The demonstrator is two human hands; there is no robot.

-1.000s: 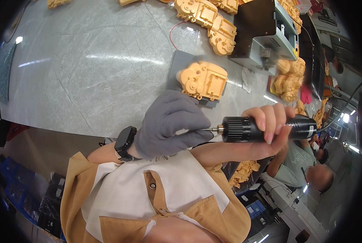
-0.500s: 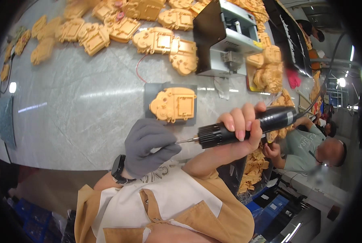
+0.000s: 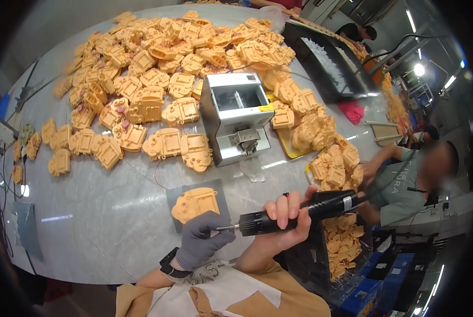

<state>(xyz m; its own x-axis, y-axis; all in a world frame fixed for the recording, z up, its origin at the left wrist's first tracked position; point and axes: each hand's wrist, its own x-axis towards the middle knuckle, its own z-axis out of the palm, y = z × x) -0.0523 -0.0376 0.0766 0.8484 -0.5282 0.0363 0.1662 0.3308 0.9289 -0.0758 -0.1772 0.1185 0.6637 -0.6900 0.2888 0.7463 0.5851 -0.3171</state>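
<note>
My right hand (image 3: 285,221) is wrapped round a black electric screwdriver (image 3: 321,206), held nearly level with its bit pointing left. The grey-gloved left hand (image 3: 200,242) has its fingers pinched together at the tip of the bit (image 3: 228,227). Whatever sits between those fingertips is too small and hidden to make out. Just beyond the glove, an orange-yellow plastic housing (image 3: 194,203) with a rectangular recess lies on a dark square pad (image 3: 175,194). The glove covers part of the pad's near side.
A grey-and-black machine (image 3: 236,124) stands past the pad. Behind it spreads a large heap of similar housings (image 3: 157,68). More fill a dark bin (image 3: 345,248) at my right. A person in a pale green shirt (image 3: 400,182) sits to the right, near the piled parts.
The view has tipped up, so more of the heap and far table shows. Both hands keep their hold, with the bit still at the gloved fingertips. The glove now overlaps the pad's near edge.
</note>
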